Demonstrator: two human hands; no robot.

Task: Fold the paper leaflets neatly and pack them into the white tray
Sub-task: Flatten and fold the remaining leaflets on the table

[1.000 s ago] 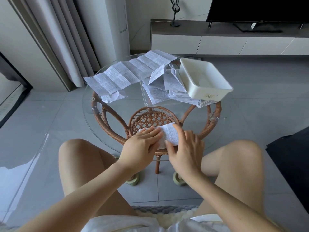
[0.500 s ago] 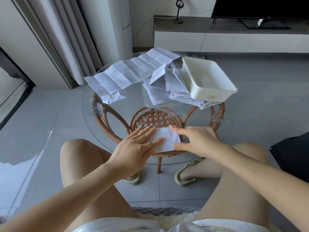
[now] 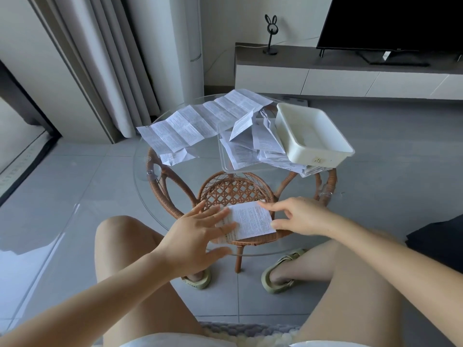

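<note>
A folded paper leaflet (image 3: pixel 253 220) lies flat at the near edge of the round glass table (image 3: pixel 147 194). My left hand (image 3: pixel 198 231) lies with spread, straight fingers over the leaflet's left edge. My right hand (image 3: pixel 298 216) touches the leaflet's right side, forefinger on its far corner and thumb at its near corner. A white tray (image 3: pixel 313 136) stands at the table's far right, partly on a pile of loose leaflets (image 3: pixel 250 144). A long unfolded leaflet (image 3: pixel 200 123) stretches across the table's far left.
The pile of leaflets sits in a clear shallow tray (image 3: pixel 225 166). A rattan frame (image 3: pixel 235 191) carries the glass top. My knees and sandalled feet (image 3: pixel 280 271) are under the near rim. A TV cabinet (image 3: pixel 350 73) stands behind, a curtain (image 3: pixel 105 58) at left.
My right hand has slid from over the leaflet to its right side. The left hand's fingers have spread flat over the left edge. The leaflet now lies flat on the glass.
</note>
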